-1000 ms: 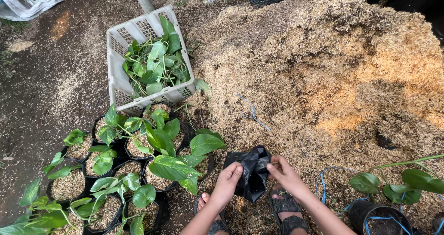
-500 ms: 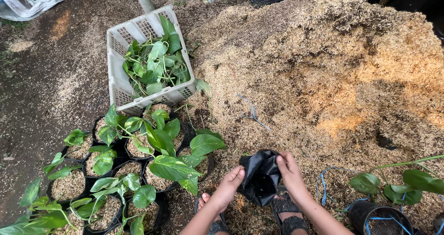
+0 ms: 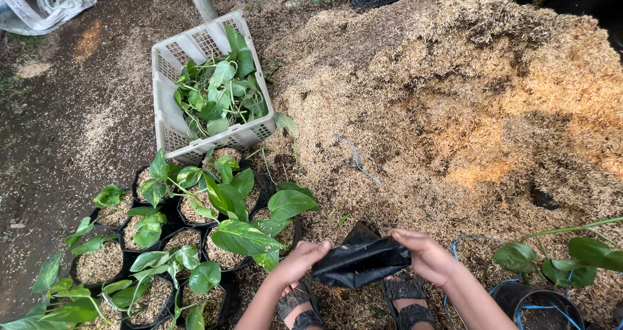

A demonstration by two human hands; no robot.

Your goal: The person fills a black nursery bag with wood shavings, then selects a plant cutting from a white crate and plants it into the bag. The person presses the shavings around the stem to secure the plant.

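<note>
A black plastic grow bag (image 3: 361, 262) is stretched flat between both of my hands, low in the middle of the view. My left hand (image 3: 300, 260) pinches its left edge. My right hand (image 3: 425, 255) grips its right edge. The bag hangs just above my sandalled feet (image 3: 403, 299), in front of a big heap of tan rice husk (image 3: 454, 103).
A white plastic crate (image 3: 170, 103) with loose green cuttings lies upper left. Several black bags with leafy plants (image 3: 227, 220) stand at lower left. A black pot (image 3: 527, 301) with a green plant sits lower right. A blue string (image 3: 354, 158) lies on the husk.
The bag has been turned from hanging upright to lying sideways, and my hands have spread apart to its two ends.
</note>
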